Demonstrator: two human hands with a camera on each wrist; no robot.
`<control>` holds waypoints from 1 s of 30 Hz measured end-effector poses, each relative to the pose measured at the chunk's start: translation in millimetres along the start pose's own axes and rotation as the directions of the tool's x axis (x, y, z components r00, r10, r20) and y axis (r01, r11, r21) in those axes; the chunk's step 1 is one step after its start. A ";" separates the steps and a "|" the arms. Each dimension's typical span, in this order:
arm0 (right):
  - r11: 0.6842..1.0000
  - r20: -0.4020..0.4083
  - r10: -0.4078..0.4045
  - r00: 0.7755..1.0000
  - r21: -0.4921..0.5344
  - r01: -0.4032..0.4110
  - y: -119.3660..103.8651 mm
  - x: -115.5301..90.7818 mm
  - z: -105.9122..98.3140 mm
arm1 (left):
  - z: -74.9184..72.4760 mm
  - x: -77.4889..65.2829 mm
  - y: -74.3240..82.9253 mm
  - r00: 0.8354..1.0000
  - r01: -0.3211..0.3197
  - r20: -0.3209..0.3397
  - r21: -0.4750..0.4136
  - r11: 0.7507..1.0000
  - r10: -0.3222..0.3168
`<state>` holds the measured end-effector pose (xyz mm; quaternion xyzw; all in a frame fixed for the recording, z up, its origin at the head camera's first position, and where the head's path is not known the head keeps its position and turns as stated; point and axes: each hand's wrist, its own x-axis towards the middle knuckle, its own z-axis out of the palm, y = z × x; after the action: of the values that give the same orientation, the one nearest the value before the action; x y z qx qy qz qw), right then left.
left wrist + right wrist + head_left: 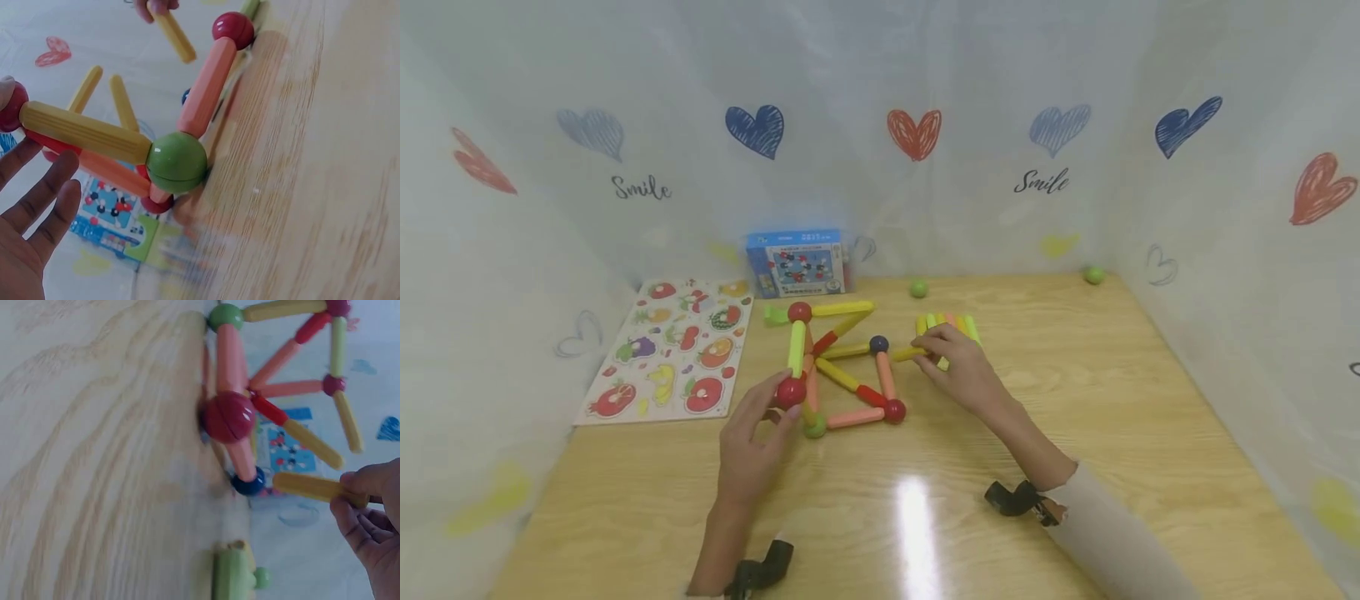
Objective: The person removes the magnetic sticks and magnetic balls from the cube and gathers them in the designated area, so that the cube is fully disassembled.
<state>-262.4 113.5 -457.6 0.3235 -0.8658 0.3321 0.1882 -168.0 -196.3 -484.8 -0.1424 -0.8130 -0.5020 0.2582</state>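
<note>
A frame of coloured magnetic rods and balls stands on the wooden table. My left hand (752, 446) pinches a red ball (791, 392) at its near upper corner between thumb and fingertips, other fingers spread. Below that ball, a yellow rod (87, 132) runs to a green ball (178, 162) low on the frame. My right hand (966, 371) pinches a loose yellow rod (306, 485) by one end; its free end points at the dark blue ball (879, 344) and is close to it. Salmon rods (856, 417) join the lower balls, including another red ball (894, 411).
Several loose rods (972, 327) lie side by side behind my right hand. Farther back are a green ball (918, 288) and another green ball (1094, 275). A blue toy box (805, 265) stands behind the frame, beside a fruit-picture board (721, 406) at left. A curtain (850, 183) encloses the table.
</note>
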 end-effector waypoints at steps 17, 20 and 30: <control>0.927 -0.145 0.309 0.940 -0.176 -0.332 83.5 -41.6 -49.2 | 2.7 0.8 6.3 1.000 -0.010 -0.017 0.003 1.000 0.010; 0.902 -0.065 0.396 0.916 -0.162 -0.401 90.9 -45.7 -45.3 | 4.1 -0.8 5.4 0.999 -0.024 -0.029 0.004 1.000 0.024; 0.877 0.101 0.472 0.876 -0.156 -0.454 92.8 -50.4 -40.4 | 3.8 1.1 6.9 1.000 -0.004 -0.023 0.007 1.000 0.004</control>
<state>-285.2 216.5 -498.3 0.1158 -0.9483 0.2885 0.0639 -166.6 -189.9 -480.4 -0.1373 -0.8114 -0.5002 0.2693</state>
